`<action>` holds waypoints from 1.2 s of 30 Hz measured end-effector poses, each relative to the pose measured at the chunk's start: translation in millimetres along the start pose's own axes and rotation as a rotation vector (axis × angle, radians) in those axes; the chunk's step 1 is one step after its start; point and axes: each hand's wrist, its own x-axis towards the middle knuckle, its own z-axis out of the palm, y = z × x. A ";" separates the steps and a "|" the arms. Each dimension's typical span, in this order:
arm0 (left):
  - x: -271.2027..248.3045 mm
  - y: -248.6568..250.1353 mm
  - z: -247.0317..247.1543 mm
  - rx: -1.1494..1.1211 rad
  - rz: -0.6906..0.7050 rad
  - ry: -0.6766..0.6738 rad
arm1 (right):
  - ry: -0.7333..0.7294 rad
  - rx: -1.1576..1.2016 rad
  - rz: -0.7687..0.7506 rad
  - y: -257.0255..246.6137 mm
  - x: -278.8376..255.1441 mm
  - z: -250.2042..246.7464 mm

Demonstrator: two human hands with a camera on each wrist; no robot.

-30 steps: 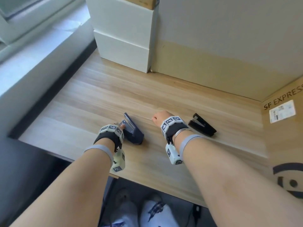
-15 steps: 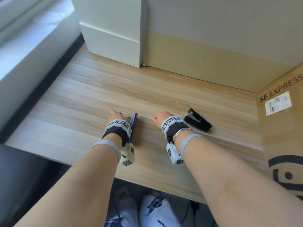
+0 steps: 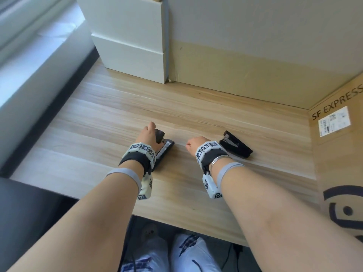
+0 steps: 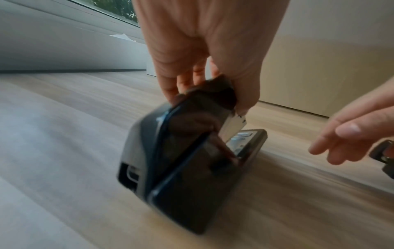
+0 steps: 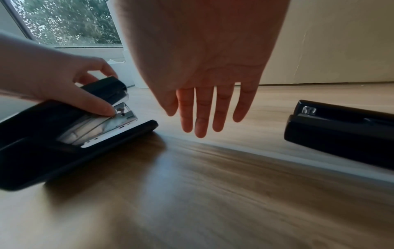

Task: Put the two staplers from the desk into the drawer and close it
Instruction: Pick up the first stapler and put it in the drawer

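A dark stapler [image 3: 166, 147] lies with its base on the wooden desk [image 3: 98, 118], its top arm lifted and the metal magazine showing [image 5: 110, 124]. My left hand [image 3: 151, 132] pinches the front end of that top arm [image 4: 213, 94] between thumb and fingers. My right hand [image 3: 193, 144] hovers just above the desk between the two staplers, fingers [image 5: 200, 114] straight and pointing down, holding nothing. The second black stapler [image 3: 235, 147] lies flat to the right of it, untouched [image 5: 341, 134].
A white unit [image 3: 127, 36] with two stacked fronts, both flush, stands at the back left of the desk. A tall cardboard panel [image 3: 255, 65] runs along the back and an SF EXPRESS box [image 3: 337, 154] walls the right side. A windowsill [image 3: 29, 65] lies to the left.
My left hand has turned the dark stapler from standing on its edge to base-down and shifted its hold to the front of the top arm. The right hand and second stapler stayed put.
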 end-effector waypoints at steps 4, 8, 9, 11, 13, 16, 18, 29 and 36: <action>-5.1 9.9 15.2 0.078 -0.055 -0.061 | 0.025 -0.011 0.000 5.5 -4.4 7.6; -7.8 16.5 25.8 0.049 -0.123 -0.094 | 0.047 -0.015 -0.003 11.9 -12.5 17.6; -8.3 17.4 26.7 0.043 -0.133 -0.088 | 0.051 -0.012 -0.001 12.7 -14.4 20.2; -7.7 18.5 28.6 0.026 -0.156 -0.064 | 0.064 -0.002 0.007 14.6 -16.3 24.7; -8.8 17.7 28.3 0.006 -0.180 -0.056 | 0.065 0.015 0.019 15.6 -17.8 28.7; -13.6 10.2 20.5 -0.051 -0.213 -0.042 | 0.056 0.046 0.042 10.4 -21.5 33.2; -17.8 -0.5 11.3 -0.093 -0.228 -0.009 | 0.052 0.059 0.051 0.7 -24.8 33.4; -72.5 -129.4 -60.2 -0.136 -0.324 0.152 | 0.098 0.053 -0.029 -109.5 -43.5 55.3; -124.3 -231.0 -72.7 -0.122 -0.444 0.193 | 0.190 0.031 -0.039 -164.7 -47.4 85.8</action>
